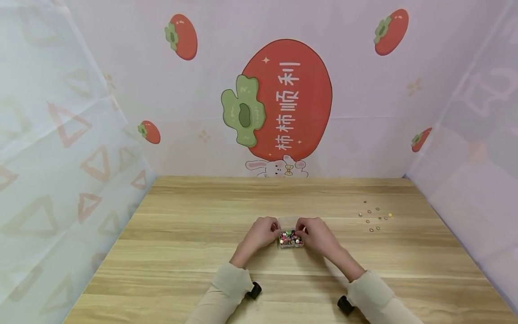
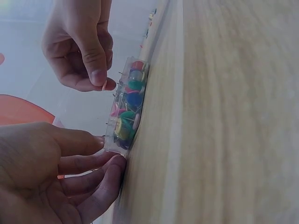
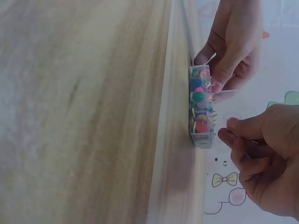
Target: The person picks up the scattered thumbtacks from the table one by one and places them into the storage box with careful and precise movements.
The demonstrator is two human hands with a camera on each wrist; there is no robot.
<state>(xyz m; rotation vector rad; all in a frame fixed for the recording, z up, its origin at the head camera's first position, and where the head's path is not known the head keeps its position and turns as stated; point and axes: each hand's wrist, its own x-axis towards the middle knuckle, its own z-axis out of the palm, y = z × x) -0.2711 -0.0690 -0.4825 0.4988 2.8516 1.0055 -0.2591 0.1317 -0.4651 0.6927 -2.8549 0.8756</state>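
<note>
A small clear plastic box full of colored thumbtacks sits on the wooden table in front of the person, its lid raised at the back. The left hand grips the box's left end; in the left wrist view its thumb and fingers are around that end. At the box's right side is the right hand. Its thumb and index finger pinch a tiny pinkish item, apparently a thumbtack, seen edge-on just above the box. In the right wrist view, tack pins stick up over the box's rim.
Several small round pieces, apparently tacks, lie scattered at the back right of the wooden table. Printed cloth walls enclose the table at the back and both sides.
</note>
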